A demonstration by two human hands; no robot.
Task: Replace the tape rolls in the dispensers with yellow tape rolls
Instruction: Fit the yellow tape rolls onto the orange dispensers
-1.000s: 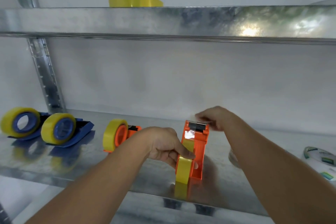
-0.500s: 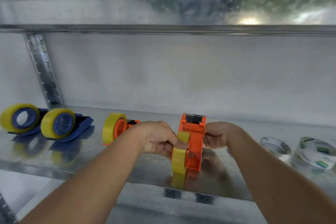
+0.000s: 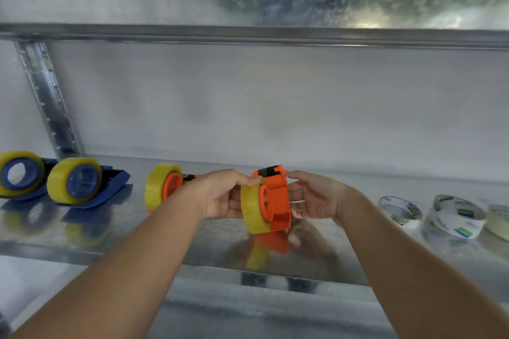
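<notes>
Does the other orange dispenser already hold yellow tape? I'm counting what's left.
Yes, a yellow roll sits on the second orange dispenser.

Both my forearms reach forward and up, converging at centre. My left hand (image 3: 223, 194): palm turned right, fingers curled, thumb up top, gripping orange tape dispenser (image 3: 278, 201) from left side. My right hand (image 3: 312, 197): palm facing left, fingers spread and fairly straight against dispenser's right side, probably touching; contact partly hidden. Wrists level, bare.
</notes>
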